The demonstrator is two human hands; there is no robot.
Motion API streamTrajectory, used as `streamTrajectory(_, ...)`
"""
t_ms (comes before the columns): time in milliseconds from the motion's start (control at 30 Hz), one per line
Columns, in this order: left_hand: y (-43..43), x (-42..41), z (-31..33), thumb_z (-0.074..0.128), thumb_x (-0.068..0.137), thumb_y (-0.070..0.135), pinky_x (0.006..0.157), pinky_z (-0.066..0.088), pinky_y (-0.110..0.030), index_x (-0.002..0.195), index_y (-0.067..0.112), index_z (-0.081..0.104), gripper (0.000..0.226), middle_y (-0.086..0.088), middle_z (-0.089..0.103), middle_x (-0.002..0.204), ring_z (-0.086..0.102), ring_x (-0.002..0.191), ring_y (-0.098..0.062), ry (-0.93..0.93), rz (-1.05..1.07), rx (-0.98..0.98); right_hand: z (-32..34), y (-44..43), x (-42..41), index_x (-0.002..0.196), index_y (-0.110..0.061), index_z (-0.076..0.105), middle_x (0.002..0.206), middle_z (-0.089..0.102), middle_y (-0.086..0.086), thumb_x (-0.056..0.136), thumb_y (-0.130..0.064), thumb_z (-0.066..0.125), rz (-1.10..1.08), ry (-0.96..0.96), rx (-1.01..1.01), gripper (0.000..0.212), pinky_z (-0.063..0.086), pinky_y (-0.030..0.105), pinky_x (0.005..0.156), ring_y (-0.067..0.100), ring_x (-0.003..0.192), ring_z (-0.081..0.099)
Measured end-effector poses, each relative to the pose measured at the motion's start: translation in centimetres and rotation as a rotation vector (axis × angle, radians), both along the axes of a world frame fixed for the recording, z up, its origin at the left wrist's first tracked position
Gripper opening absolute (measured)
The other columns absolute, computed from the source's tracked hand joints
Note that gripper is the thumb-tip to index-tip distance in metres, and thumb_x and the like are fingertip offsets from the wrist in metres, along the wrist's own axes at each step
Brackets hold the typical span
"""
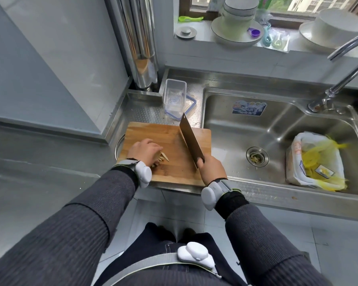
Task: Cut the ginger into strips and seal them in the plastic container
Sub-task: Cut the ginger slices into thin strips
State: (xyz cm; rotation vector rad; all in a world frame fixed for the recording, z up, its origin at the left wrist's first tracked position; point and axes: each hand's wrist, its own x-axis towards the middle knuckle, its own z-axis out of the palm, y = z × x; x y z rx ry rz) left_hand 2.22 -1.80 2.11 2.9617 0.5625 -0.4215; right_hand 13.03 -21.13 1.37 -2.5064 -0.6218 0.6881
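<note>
Ginger (162, 157), in pale tapered strips, is gripped by the left hand (144, 150) on a grained wooden board (174, 137). A broad steel cleaver (191, 139) is held in the right hand (212, 169). A clear rectangular container (174, 96) is seen beyond both hands.

Board centre: bare wood of the cutting board (172, 139) shows between the left hand (145, 150) and the cleaver (191, 141); a hand could pass there.
Board right: the cleaver, gripped by the right hand (212, 168), slants from the near edge towards the far right corner and bars crossing.
Board near-left: taken up by the left hand curled over the ginger strips (164, 157).
Beyond board: the plastic container (174, 96) stands upright, mouth open upward, with the lid (191, 106) against its right side.
Far left: a steel pipe (141, 48) rises close behind the container.
Sink (277, 124): a bag (316, 159) fills the right end.
</note>
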Motion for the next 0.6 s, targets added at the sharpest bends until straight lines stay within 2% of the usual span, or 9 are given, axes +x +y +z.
streamTrajectory(200,-0.1,0.2,0.4,0.057,0.092,0.025,0.092,0.041,-0.032,0.129,0.027,0.055,0.038,0.006,0.056,0.128,0.045,0.12,-0.017,-0.114,-0.036,-0.008,0.0,0.2,0.4,0.105,-0.008,0.058,0.099,0.065,0.017,0.097,-0.025,0.036,0.015,0.012,-0.004,0.029,0.04,0.03,0.071,0.036,0.089,0.058)
streamTrajectory(367,-0.4,1.2,0.6,0.067,0.085,0.021,0.074,0.049,-0.031,0.101,0.022,0.065,0.017,0.003,0.064,0.103,0.06,0.094,-0.018,-0.263,0.225,-0.169,0.0,0.2,0.7,0.107,-0.008,0.058,0.099,0.065,0.016,0.098,-0.026,0.036,0.024,0.022,-0.004,0.03,0.04,0.03,0.071,0.035,0.088,0.058)
streamTrajectory(600,-0.7,4.3,1.1,0.066,0.087,0.017,0.07,0.041,-0.028,0.096,0.009,0.062,0.013,-0.008,0.066,0.101,0.055,0.083,-0.019,-0.195,0.322,-0.272,0.0,0.2,0.7,0.11,-0.009,0.058,0.101,0.066,0.016,0.098,-0.026,0.036,0.027,0.04,0.013,0.031,0.042,0.032,0.073,0.036,0.091,0.059)
